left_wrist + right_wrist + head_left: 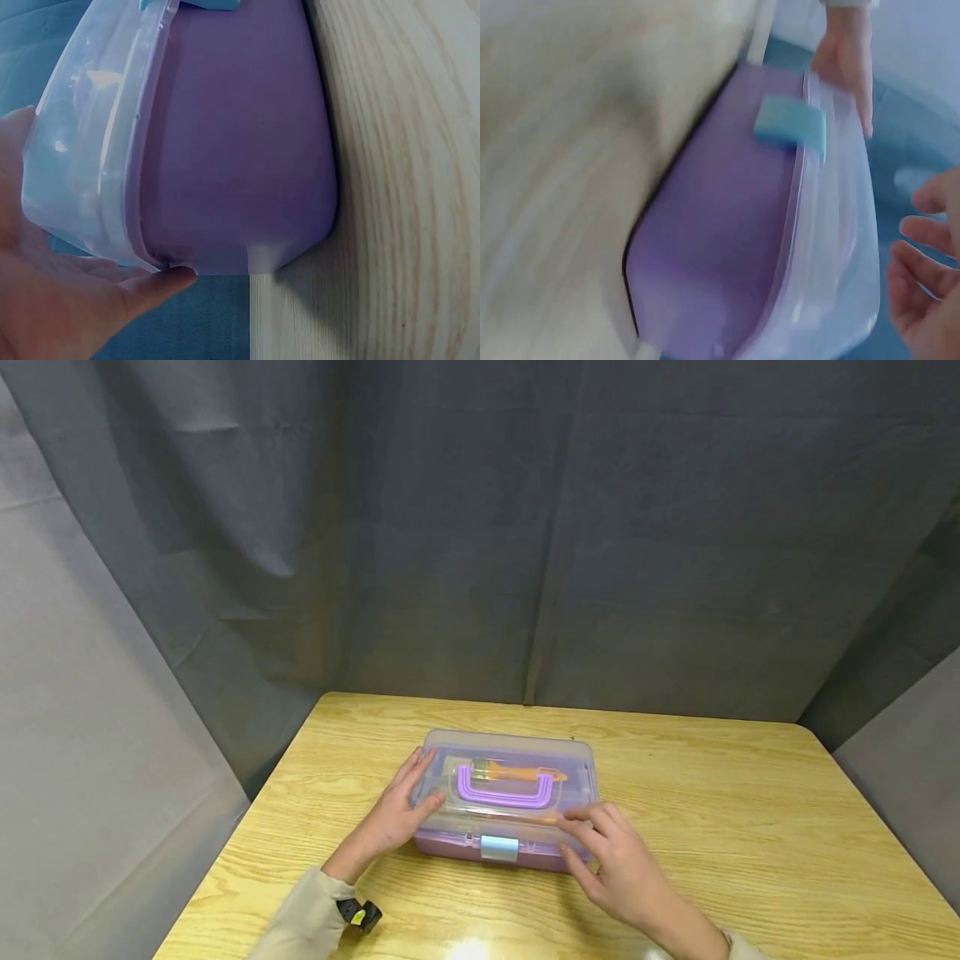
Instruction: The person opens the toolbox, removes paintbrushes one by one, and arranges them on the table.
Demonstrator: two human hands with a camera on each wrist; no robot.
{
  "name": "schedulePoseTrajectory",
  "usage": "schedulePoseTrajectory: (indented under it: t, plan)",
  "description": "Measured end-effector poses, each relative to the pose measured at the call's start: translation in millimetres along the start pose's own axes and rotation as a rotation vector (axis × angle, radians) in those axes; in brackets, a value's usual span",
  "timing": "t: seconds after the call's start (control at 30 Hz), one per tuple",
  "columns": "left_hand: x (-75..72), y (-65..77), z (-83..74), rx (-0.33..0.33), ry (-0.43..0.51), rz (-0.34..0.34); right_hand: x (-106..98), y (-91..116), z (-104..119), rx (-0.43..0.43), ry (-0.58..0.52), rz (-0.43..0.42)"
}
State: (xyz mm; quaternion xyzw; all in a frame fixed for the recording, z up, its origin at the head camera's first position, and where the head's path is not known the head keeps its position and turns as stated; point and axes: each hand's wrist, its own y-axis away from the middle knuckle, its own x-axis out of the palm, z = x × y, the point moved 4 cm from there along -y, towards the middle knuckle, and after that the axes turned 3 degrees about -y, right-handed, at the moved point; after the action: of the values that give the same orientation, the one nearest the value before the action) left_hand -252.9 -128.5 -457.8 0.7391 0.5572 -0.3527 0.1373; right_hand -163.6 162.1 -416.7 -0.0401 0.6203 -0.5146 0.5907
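A purple plastic box point(540, 860) with a clear lid point(517, 743) sits closed on the table. Its purple carry handle point(504, 799) lies flat on the lid, and a light blue latch point(499, 848) is at the middle of its front. Through the lid shows an orange-handled paintbrush point(513, 772). My left hand point(393, 810) rests against the box's left end with fingers extended; in the left wrist view a fingertip point(180, 276) is at the seam under the lid. My right hand point(618, 864) is by the front right corner, fingers loosely bent, apart from the lid in the right wrist view.
The box stands on a wood-grain table point(750, 827). A dark grey curtain point(637, 568) hangs behind the table's far edge, with lighter panels point(90, 710) at the sides. A black strap device point(360, 912) is on my left wrist.
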Motion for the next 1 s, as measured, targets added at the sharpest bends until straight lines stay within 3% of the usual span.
schedulePoseTrajectory:
  t: [0.07, 0.17, 0.3, 0.4, 0.53, 0.67, 0.8, 1.0]
  plan:
    - [-0.6, 0.8, -0.8, -0.007, 0.003, 0.001, 8.0, 1.2, 7.5, -0.011, -0.048, 0.048]
    - [-1.0, 0.8, -1.6, -0.012, 0.007, -0.002, 24.9, 5.4, 13.2, 0.077, -0.213, 0.205]
    - [-0.6, 1.5, -0.6, -0.015, 0.011, -0.004, 50.0, 15.2, 12.6, 0.374, -0.542, 0.419]
    - [0.2, 2.1, 1.3, -0.013, 0.009, -0.001, 65.1, 22.3, 11.6, 0.607, -0.756, 0.483]
    - [-1.2, 3.5, 2.1, -0.014, 0.012, -0.005, 82.8, 28.5, 13.8, 0.872, -1.052, 0.457]
    - [-3.8, 5.0, 2.1, -0.022, 0.006, -0.010, 99.2, 31.4, 18.3, 1.063, -1.296, 0.391]
    - [-5.9, 5.9, 1.6, -0.022, -0.006, -0.016, 110.8, 28.9, 22.0, 1.168, -1.432, 0.320]
    - [-4.6, 4.0, -0.3, -0.019, 0.006, -0.013, 115.7, 26.1, 23.4, 1.259, -1.562, 0.238]
